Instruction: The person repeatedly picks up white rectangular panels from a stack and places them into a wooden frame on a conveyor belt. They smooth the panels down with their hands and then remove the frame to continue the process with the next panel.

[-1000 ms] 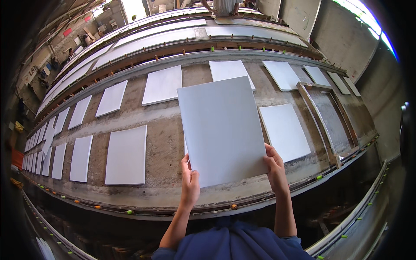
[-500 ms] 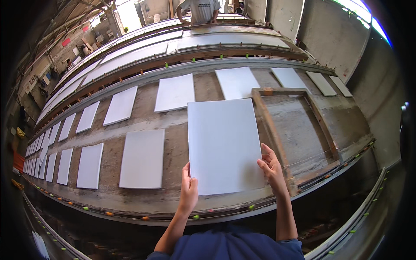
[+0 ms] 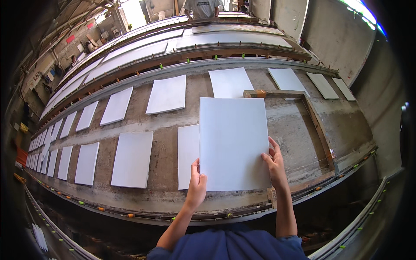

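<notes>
My left hand (image 3: 197, 184) grips the lower left edge of a white rectangular sheet (image 3: 234, 143), thumb in front and fingers behind. On its right edge, my right hand (image 3: 276, 167) is closed in the same way. The sheet is held up over the long table (image 3: 164, 169), tilted with its face toward me. Part of a white sheet stack (image 3: 187, 160) lies on the table behind it, its right portion hidden. A wooden frame (image 3: 318, 125) rests on the table to the right; the held sheet covers its left side.
Two rows of white stacks (image 3: 132, 160) run along the table to the far left. Small green and orange clips (image 3: 130, 215) line its near edge. More long tables (image 3: 234, 40) stand beyond, with a person (image 3: 203, 8) at the back. A wall (image 3: 342, 39) rises on the right.
Both hands have carried the sheet to the right, over the frame's left side. A white stack on the table has come into sight left of it. The view has shifted slightly.
</notes>
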A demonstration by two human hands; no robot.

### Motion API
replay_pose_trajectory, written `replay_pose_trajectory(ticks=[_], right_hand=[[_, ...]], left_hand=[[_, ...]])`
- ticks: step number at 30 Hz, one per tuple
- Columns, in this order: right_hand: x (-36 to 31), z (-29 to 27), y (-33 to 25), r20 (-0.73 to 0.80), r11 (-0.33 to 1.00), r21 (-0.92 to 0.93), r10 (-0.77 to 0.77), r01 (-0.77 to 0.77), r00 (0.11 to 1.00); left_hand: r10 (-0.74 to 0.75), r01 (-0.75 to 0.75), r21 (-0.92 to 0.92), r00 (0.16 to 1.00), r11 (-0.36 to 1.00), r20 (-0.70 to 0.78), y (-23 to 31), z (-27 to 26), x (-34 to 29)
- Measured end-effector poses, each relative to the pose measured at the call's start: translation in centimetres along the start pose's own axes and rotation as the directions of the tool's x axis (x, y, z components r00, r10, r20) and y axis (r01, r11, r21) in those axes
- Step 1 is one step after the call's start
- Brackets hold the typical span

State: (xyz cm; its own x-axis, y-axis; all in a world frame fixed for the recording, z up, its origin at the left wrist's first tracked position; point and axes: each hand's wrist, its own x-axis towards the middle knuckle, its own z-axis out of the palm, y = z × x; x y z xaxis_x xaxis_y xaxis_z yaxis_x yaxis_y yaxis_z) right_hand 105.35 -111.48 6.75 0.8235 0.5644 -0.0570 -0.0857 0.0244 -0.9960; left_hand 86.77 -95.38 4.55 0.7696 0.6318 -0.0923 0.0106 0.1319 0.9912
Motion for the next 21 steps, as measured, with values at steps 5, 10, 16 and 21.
replay_pose_trajectory(ticks=[5,10,16,21], right_hand=[[0.5,0.1,-0.7,0.016,0.999,-0.047,-0.021,0.022,1.0],[2.0,-2.0,-1.5,0.048,0.997,-0.083,0.005,-0.001,0.999],[3.6,-7.7,0.0,0.019,0.997,-0.072,-0.033,0.034,0.999],[6.0,-16.5,0.1,0.035,0.995,-0.057,-0.081,0.083,0.996]], left_hand=[[0.203,-0.202,0.11,0.979,0.973,0.011,-1.1,0.3,0.7],[0.155,-0.171,0.221,0.984,0.96,0.086,-0.3,1.9,0.5],[0.217,-0.231,0.199,0.972,0.952,0.091,-2.0,7.2,0.9],[0.041,-0.05,0.111,0.995,0.993,0.09,-2.1,15.0,1.3]])
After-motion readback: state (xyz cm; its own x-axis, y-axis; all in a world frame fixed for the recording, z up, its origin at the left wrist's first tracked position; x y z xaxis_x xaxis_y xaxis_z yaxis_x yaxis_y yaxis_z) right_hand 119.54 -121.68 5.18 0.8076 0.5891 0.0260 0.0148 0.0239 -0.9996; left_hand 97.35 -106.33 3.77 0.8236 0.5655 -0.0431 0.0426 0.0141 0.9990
